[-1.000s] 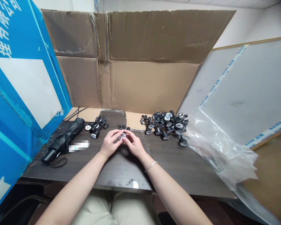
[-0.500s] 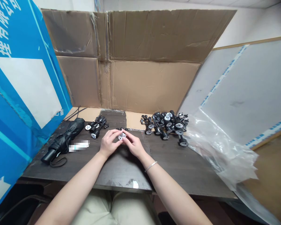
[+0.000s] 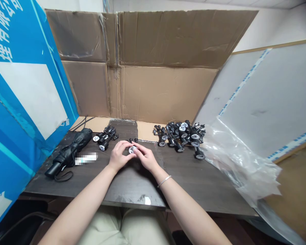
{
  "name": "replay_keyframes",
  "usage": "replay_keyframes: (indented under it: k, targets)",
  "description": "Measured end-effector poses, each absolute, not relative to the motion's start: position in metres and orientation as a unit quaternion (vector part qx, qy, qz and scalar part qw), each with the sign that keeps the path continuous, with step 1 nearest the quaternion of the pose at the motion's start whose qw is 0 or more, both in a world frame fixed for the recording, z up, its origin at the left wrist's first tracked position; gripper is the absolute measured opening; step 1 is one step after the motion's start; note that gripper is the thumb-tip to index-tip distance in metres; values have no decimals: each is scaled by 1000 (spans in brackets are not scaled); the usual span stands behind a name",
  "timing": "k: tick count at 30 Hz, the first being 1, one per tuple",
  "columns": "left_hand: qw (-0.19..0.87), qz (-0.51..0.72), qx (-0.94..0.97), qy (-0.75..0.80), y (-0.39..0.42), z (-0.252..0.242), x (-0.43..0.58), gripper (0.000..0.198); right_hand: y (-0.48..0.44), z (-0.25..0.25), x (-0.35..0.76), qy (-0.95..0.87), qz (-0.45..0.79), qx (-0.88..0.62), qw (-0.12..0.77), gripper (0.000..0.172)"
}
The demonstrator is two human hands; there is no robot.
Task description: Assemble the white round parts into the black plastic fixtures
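Observation:
Over the middle of the table, my left hand [image 3: 119,156] and my right hand [image 3: 146,158] grip one black cylindrical part with a white round end face [image 3: 131,149] between them. The white face points toward me. My right thumb presses on that face, while the left fingers and thumb curl round its left side. Small black ends [image 3: 132,140] of the part show just beyond my fingertips; most of its body is hidden by the hands. To the left lies a small group of similar parts [image 3: 103,147]. A larger pile of them [image 3: 180,148] sits to the right.
A folded black umbrella [image 3: 72,149] lies at the left, with a blurred-out label [image 3: 86,158] beside it. Clear plastic sheeting [image 3: 247,170] covers the right edge. Cardboard [image 3: 165,92] stands behind the dark table [image 3: 193,183]; a blue panel [image 3: 53,78] bounds the left.
My right thumb has shifted slightly up onto the white face. The held part has turned or tilted a little, and more of its black ends shows beyond my fingers.

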State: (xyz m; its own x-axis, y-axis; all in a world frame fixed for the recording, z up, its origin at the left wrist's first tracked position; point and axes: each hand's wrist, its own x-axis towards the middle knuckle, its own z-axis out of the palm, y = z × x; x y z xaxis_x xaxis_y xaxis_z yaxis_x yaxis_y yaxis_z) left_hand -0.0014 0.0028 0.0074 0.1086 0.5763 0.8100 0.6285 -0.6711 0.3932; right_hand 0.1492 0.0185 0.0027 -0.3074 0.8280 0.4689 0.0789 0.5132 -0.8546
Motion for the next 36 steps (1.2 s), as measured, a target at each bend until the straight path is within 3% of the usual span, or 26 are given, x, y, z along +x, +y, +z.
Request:
replay_keyframes:
  k: [8,24,36]
  targets:
    - [-147,-534,-729,-403,2,3,0,27,23,-3,150,-665,441,-318,512,39]
    - [-90,-509,-695,-499,2,-8,15,32,19,-2,148,-669,413,-312,533,34]
    - [-237,-432,-670,-555,-11,6,19,37,19,-1,148,-705,356,-320,523,29]
